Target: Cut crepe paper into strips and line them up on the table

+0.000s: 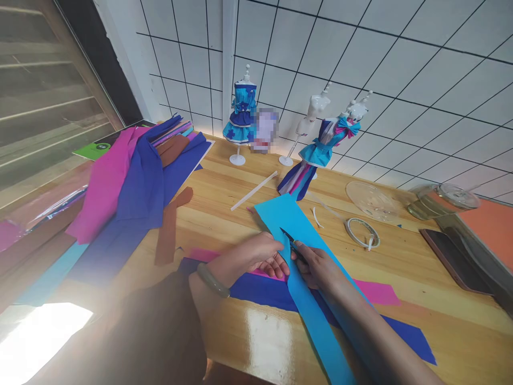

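Note:
A long light blue paper sheet (276, 214) lies slanted across the table, split lengthwise below my hands into two strips. My left hand (270, 256) pinches the sheet's left edge near the split, its fingers curled. In my right hand (315, 264) are dark scissors (287, 235), their blades at the sheet, pointing up and left. Beneath the sheet, a pink strip (377, 292) and a dark blue strip (412, 334) run crosswise over the wooden table (224, 342).
Coloured paper (140, 182) is piled at the left. Small mannequins in paper dresses (242, 115) stand at the back, beside a bare one (316, 107). A tape roll (362, 233), a clear dish (371, 200), a glass jar (443, 202) and a phone (455, 259) lie right.

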Tool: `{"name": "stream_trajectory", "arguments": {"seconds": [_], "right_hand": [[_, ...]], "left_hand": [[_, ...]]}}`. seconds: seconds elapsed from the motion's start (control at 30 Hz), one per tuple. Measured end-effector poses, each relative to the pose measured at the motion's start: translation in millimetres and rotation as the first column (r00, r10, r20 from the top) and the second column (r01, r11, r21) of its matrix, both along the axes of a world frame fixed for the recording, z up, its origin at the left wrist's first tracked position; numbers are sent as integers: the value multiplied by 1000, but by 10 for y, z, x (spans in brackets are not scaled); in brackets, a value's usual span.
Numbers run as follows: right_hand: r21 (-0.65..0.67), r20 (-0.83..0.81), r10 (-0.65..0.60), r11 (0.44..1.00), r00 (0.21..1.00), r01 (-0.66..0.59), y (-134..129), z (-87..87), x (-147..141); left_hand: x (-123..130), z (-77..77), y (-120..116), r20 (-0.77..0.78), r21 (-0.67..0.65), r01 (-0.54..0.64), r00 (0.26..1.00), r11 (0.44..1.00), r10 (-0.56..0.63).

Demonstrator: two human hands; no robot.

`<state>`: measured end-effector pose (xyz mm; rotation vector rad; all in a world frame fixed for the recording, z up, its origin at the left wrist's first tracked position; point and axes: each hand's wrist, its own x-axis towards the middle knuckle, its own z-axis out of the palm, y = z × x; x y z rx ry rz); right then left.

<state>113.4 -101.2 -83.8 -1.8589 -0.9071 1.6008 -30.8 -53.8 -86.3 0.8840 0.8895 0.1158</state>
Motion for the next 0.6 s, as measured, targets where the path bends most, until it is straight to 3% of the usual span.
{"name": "stream_trajectory", "arguments": {"seconds": [0.37,0.6], "right_hand": [[13,27,-5,1000,1000,4,3,-21,8],[0,-56,-5,1000,998,5,17,-16,9]], "left_hand": [[-87,-39,132,-7,35,-112,994,993,113],[-75,-34,129,-13,6,-104,994,995,104]]}}
